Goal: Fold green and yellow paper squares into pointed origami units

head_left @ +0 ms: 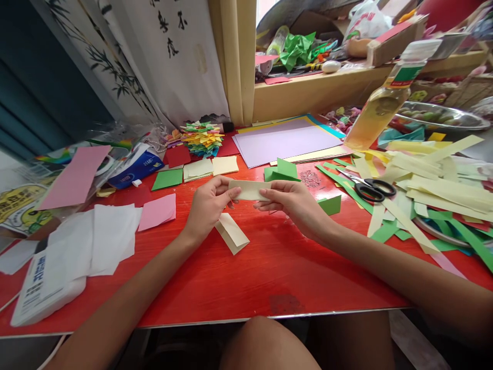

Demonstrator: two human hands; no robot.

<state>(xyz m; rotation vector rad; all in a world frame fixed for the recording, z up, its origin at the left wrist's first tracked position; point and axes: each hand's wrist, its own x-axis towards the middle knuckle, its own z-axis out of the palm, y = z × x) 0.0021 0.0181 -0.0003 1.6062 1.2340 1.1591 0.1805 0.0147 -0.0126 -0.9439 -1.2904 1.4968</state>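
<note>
Thumbs and fingertips of the left hand (208,208) and right hand (292,203) pinch opposite ends of a pale-cream oblong strip of paper (249,190), the two-handed grip closed on it over a glossy red counter (265,280) — uneven pressure could set a crooked crease, and a lowered left wrist might crush the folded cream paper slip (235,234) just below. Beyond the grip, black brushed characters (172,47) on a white bamboo-print curtain (142,56) appear to include “不” and “痕”; print on the blue plastic packet (133,169) to its left is illegible.
</note>
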